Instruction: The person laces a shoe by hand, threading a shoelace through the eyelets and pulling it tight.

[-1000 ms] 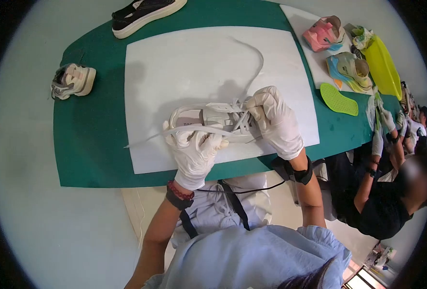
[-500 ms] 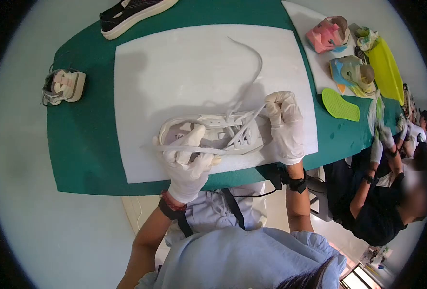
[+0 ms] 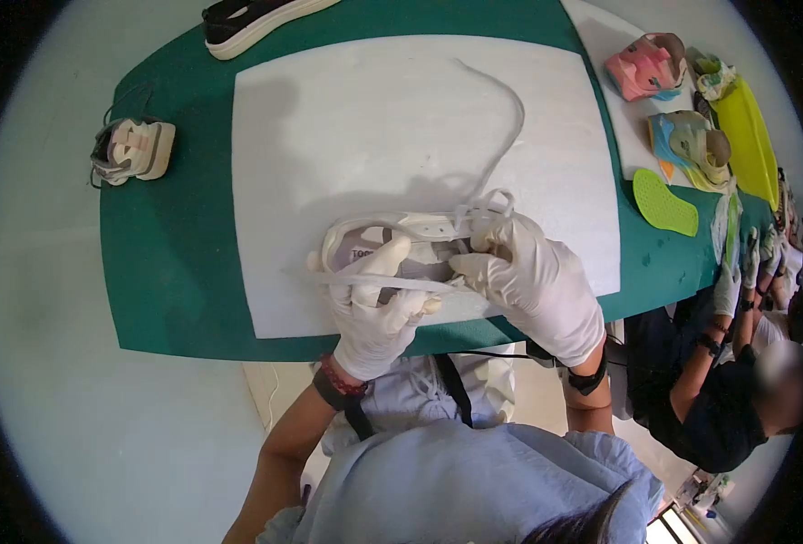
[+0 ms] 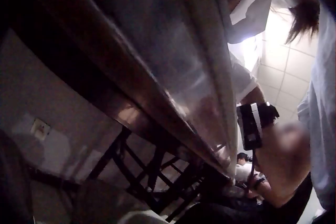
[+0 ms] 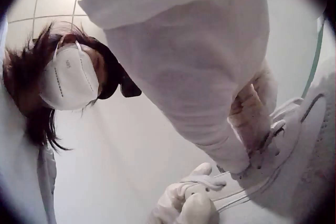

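Note:
A white sneaker (image 3: 411, 223) lies sideways on the white board, its opening at the left and printed insole (image 3: 359, 249) visible. My gloved left hand (image 3: 372, 313) grips its near side, fingers reaching into the opening; a flat white lace (image 3: 365, 280) runs across them. The right wrist view shows this left hand (image 5: 184, 203) pinching the eyelet edge. My gloved right hand (image 3: 542, 286) bends over the front of the sneaker and pinches the lace at the eyelets, covering the toe. A small lace loop (image 3: 499, 201) stands beside its fingers. The other lace end (image 3: 517, 118) trails away over the board.
The white board (image 3: 347, 118) lies on a green mat (image 3: 179, 272). A small sneaker (image 3: 134, 150) stands left, a black shoe (image 3: 256, 23) at the back. At right are pink (image 3: 646, 68) and blue-yellow shoes (image 3: 691, 145), a green insole (image 3: 664, 202) and another person (image 3: 719, 399).
My right hand drew a lace out to the right, then came back left over the eyelets, where a small loop now shows. The left hand keeps its grip on the sneaker.

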`<action>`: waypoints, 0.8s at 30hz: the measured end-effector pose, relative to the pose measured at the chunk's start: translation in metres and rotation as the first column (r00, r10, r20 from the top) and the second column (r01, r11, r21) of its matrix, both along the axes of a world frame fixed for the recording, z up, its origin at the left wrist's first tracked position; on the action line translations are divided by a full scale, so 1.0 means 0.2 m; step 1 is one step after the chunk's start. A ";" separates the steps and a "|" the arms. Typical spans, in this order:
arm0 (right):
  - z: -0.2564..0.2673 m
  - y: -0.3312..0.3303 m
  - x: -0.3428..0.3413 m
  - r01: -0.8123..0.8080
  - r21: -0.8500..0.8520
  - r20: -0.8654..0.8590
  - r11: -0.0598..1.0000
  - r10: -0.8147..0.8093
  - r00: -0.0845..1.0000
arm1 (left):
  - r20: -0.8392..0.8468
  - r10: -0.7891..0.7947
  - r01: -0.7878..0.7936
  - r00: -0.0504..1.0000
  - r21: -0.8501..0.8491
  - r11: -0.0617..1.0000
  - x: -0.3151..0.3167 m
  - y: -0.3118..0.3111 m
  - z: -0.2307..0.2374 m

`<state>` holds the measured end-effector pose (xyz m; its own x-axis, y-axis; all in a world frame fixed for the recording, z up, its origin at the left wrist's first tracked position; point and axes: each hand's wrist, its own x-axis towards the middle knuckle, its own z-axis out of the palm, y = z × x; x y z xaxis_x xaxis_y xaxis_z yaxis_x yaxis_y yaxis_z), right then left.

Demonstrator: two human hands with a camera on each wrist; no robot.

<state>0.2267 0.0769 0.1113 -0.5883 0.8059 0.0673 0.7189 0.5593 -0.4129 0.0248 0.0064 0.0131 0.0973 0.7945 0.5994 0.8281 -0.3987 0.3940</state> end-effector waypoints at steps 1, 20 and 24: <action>-0.03 0.01 0.01 -0.004 0.073 -0.012 0.997 0.005 1.000 | -0.023 0.014 -0.014 1.000 -0.002 1.000 0.00 0.00 0.00; -0.06 0.15 0.09 -0.077 -0.216 -0.280 0.973 0.014 0.960 | 0.052 0.030 -0.025 0.998 -0.083 0.996 0.00 -0.02 -0.03; -0.07 0.13 0.11 -0.027 -0.256 -0.305 0.966 -0.054 0.951 | 0.038 0.027 -0.023 0.999 -0.084 0.996 0.00 -0.01 -0.01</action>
